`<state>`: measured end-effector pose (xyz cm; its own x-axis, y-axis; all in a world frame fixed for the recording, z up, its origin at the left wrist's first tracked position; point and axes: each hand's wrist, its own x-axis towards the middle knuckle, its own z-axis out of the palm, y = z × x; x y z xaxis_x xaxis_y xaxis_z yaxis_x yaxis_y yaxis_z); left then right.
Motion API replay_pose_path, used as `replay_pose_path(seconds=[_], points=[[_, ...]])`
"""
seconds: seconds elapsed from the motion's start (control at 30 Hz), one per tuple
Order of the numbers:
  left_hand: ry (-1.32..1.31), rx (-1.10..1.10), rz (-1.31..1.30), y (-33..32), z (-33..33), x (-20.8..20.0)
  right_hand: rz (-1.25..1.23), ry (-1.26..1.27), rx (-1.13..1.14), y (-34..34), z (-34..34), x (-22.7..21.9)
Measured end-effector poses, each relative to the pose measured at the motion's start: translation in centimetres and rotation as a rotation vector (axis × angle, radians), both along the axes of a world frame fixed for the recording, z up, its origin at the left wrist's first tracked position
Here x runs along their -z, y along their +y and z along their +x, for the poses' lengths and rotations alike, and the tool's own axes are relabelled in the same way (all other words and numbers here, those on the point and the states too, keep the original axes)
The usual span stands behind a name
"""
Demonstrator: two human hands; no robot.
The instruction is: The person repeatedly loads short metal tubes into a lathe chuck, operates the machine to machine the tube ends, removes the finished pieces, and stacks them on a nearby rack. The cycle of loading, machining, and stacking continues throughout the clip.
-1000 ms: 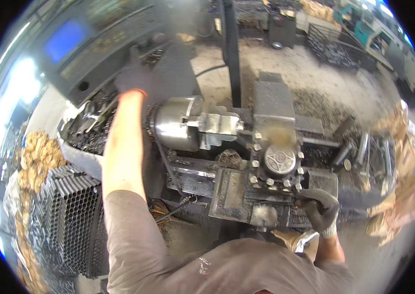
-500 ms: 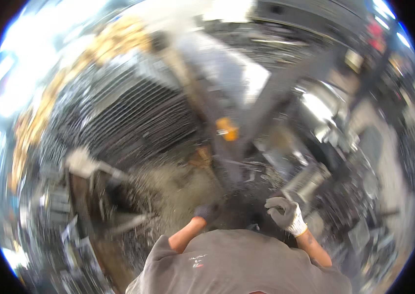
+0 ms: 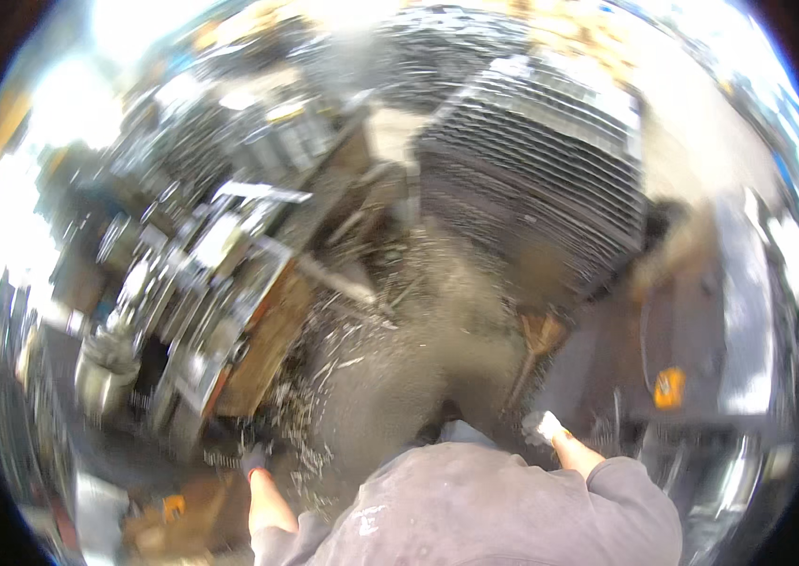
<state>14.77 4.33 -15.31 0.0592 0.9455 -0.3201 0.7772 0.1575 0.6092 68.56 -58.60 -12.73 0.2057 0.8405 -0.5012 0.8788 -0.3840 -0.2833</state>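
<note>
My left hand (image 3: 254,458), in a dark glove, hangs low at my left side, near scattered scraps (image 3: 300,443) on the floor. Motion blur hides its fingers. Low on my right is my right hand (image 3: 543,428), in a grey and white glove, close to the near left corner of a dark metal table (image 3: 597,363). Its fingers are smeared too, and I cannot make out anything in it. An orange object (image 3: 669,388) sits on that table, apart from the hand.
Ahead stands a large stack of dark metal bars (image 3: 531,160). At left, a wooden-sided bench (image 3: 262,368) carries metal parts, with a metal canister (image 3: 105,373) beside it. A brown stand or frame (image 3: 539,335) rises from the floor between the stack and the table.
The whole view has swung left, so the bar stack and orange object now appear farther right. My hands have moved apart; the left is now out at my side.
</note>
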Motion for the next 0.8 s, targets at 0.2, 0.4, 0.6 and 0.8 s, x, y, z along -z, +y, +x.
replay_pose_path(seconds=[0.2,0.4,0.6,0.8], points=[[0.406,-0.221,0.196,-10.4,-7.7,-1.4,-0.254,0.024,-0.115,5.5,10.2,2.2],[-0.122,-1.415,0.469,-7.1,-10.0,-12.0,-0.224,-0.108,-0.151,14.0,16.4,3.3],[0.136,-1.093,0.588,-4.5,-15.2,-15.8,0.15,0.419,0.798,23.9,13.8,4.4],[1.485,-0.306,0.0,-3.3,-20.7,-11.8,-0.119,0.34,0.596,24.9,11.3,1.8]])
